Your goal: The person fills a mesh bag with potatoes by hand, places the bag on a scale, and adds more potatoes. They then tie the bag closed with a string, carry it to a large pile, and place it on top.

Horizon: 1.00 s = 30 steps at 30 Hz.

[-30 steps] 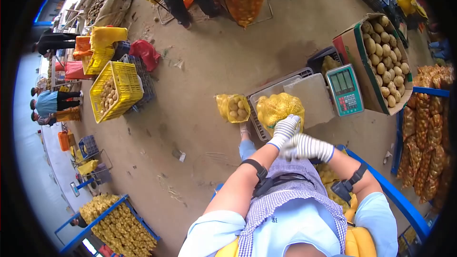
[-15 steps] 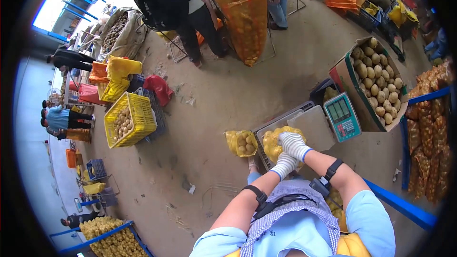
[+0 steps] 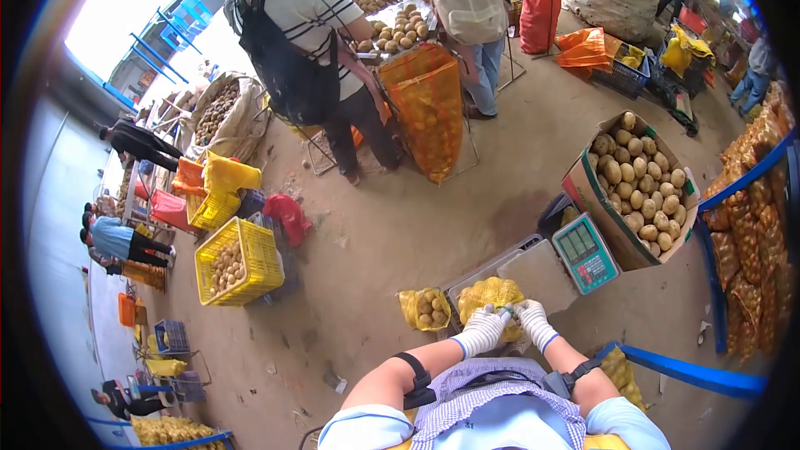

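A yellow mesh bag of potatoes point(image 3: 492, 290) rests on the platform scale point(image 3: 542, 275) in front of me. My left hand point(image 3: 483, 331) and my right hand point(image 3: 534, 322), both in white striped gloves, are closed close together at the bag's near end. Their fingers pinch its gathered neck. A small greenish strip shows between the fingertips, too small to name. The scale's green display panel point(image 3: 587, 254) stands to the right of the bag. Left of the scale sits a smaller yellow mesh bag of potatoes point(image 3: 427, 309).
An open carton of potatoes point(image 3: 575, 179) stands beyond the display. A yellow crate point(image 3: 262, 262) is on the left. Ahead, people stand by an orange mesh sack point(image 3: 425, 117). A blue rail point(image 3: 692, 373) runs along my right, near stacked sacks point(image 3: 750, 283).
My hands have moved from on top of the bag to its near end, with the fingers now together at the neck. The head view has tilted up, showing more of the people ahead.
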{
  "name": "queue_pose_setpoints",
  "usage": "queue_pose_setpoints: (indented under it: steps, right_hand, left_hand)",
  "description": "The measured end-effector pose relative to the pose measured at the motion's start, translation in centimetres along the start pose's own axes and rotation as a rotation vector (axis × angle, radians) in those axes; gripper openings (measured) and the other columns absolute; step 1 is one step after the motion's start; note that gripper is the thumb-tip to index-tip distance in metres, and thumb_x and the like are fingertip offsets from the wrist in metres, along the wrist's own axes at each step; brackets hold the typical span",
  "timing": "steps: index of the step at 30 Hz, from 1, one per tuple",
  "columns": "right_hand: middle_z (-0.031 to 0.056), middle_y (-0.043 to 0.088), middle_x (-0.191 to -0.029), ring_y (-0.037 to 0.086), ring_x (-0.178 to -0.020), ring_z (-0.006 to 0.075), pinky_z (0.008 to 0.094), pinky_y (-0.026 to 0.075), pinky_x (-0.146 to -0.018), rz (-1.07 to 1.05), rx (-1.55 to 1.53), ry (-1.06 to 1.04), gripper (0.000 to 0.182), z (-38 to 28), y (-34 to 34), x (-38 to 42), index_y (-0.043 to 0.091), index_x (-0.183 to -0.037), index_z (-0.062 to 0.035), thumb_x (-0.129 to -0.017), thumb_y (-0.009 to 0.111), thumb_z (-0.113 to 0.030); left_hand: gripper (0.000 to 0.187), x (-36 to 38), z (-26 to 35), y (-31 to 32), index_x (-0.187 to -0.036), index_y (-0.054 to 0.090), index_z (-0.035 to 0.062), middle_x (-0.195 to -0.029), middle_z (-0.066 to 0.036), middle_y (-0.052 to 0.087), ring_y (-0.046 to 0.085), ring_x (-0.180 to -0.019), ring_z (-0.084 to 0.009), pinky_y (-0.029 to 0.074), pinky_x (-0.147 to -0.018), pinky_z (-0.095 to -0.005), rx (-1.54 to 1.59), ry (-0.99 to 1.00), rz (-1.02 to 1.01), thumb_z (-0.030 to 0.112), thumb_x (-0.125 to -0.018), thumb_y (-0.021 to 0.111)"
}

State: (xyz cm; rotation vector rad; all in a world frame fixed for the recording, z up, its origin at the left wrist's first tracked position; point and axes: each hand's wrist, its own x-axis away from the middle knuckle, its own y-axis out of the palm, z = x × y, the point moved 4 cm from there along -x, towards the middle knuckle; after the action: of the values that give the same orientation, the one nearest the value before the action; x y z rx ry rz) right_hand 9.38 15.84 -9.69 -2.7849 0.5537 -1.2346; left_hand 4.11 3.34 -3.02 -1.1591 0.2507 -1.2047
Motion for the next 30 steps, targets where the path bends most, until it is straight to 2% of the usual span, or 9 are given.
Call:
queue_pose_setpoints:
  steps: [4,6,9,11,15,18,22,24,30]
  right_hand:
    - [0.0055,0.059,-0.072,0.053,-0.058,0.0116,0.0249,0.045,-0.051,-0.031,-0.294,0.047,0.014,1.6,0.5,0.5,0.058,-0.092,-0.0013,-0.084,0.06,-0.012]
    - [0.0096,0.06,-0.082,0.057,-0.071,0.0175,0.0286,0.049,-0.067,0.289,-0.188,-0.244,0.025,2.4,0.4,0.4,0.054,-0.1,0.0014,-0.08,0.063,-0.01]
    - [0.014,0.062,-0.095,0.06,-0.086,0.0192,0.0301,0.048,-0.077,0.073,-0.054,-0.329,0.035,2.1,1.0,1.3,0.05,-0.107,0.0019,-0.078,0.065,-0.01]
    - [0.015,0.065,-0.092,0.062,-0.082,0.0175,0.0293,0.049,-0.074,0.087,-0.011,-0.365,0.033,0.7,0.6,1.9,0.054,-0.103,0.0022,-0.077,0.066,-0.014]
    - [0.0137,0.067,-0.077,0.064,-0.068,0.0181,0.0297,0.05,-0.067,0.193,0.135,-0.331,0.026,-1.4,0.1,2.2,0.062,-0.087,0.0003,-0.072,0.07,-0.019]
    - [0.0105,0.066,-0.073,0.06,-0.066,0.0122,0.0283,0.049,-0.064,0.174,0.133,-0.229,0.02,-1.3,-0.1,1.0,0.065,-0.077,-0.0002,-0.066,0.075,-0.014]
    - [0.0036,0.063,-0.07,0.057,-0.06,0.0115,0.0265,0.047,-0.055,0.086,0.05,-0.161,0.017,0.1,-0.1,-1.5,0.066,-0.085,-0.0032,-0.07,0.07,-0.009]
    - [0.0066,0.066,-0.088,0.06,-0.075,0.0137,0.0273,0.049,-0.068,-0.084,-0.144,-0.033,0.027,-1.9,-0.3,0.1,0.064,-0.098,-0.0014,-0.072,0.068,-0.006]
    - [0.0173,0.066,-0.089,0.064,-0.083,0.0258,0.0337,0.05,-0.076,0.013,0.213,-0.336,0.036,-3.5,0.4,0.1,0.061,-0.104,-0.0028,-0.07,0.065,-0.013]
  left_hand:
    - [0.04,-0.2,0.9,-1.5,-0.116,0.05,0.0073,-0.117,-0.012,0.054,0.055,-0.099,-0.036,0.046,-0.082,-0.0457,-0.002,-0.078,-0.011,0.015,-0.077,0.051]
    - [0.039,-1.1,0.4,0.4,-0.115,0.05,0.0065,-0.118,-0.014,0.053,0.053,-0.103,-0.0368,0.043,-0.086,-0.0451,0.052,-0.117,0.032,0.014,-0.077,0.05]
    - [0.039,-1.8,1.0,1.9,-0.116,0.047,0.0048,-0.126,-0.021,0.046,0.045,-0.114,-0.0396,0.035,-0.096,-0.0455,0.158,-0.207,-0.021,0.013,-0.078,0.046]
    - [0.034,-2.4,-0.2,4.1,-0.11,0.054,0.0039,-0.117,-0.019,0.054,0.051,-0.108,-0.0361,0.041,-0.089,-0.044,0.058,-0.14,0.183,0.013,-0.077,0.049]
    - [0.019,-3.5,-1.1,0.0,-0.086,0.066,0.0053,-0.079,-0.016,0.065,0.063,-0.078,-0.0307,0.049,-0.069,-0.0387,0.204,-0.112,-0.015,0.016,-0.074,0.056]
    - [0.015,-3.3,-2.6,-0.9,-0.084,0.069,0.0098,-0.079,-0.014,0.066,0.064,-0.073,-0.027,0.049,-0.069,-0.0345,0.39,-0.179,0.058,0.016,-0.072,0.063]
    - [0.019,-2.7,-3.7,-0.8,-0.079,0.068,0.0048,-0.078,-0.013,0.067,0.063,-0.072,-0.0201,0.049,-0.07,-0.0298,0.816,-0.391,0.245,0.012,-0.063,0.075]
    - [0.033,-3.3,-4.3,0.8,-0.078,0.055,0.0052,-0.071,-0.009,0.062,0.058,-0.065,-0.0198,0.048,-0.063,-0.0303,0.795,-0.382,0.351,0.017,-0.059,0.079]
    - [0.028,-3.9,-4.3,2.7,-0.083,0.051,0.0041,-0.067,-0.008,0.058,0.054,-0.061,-0.0166,0.046,-0.06,-0.0298,0.708,-0.336,0.347,0.013,-0.067,0.072]
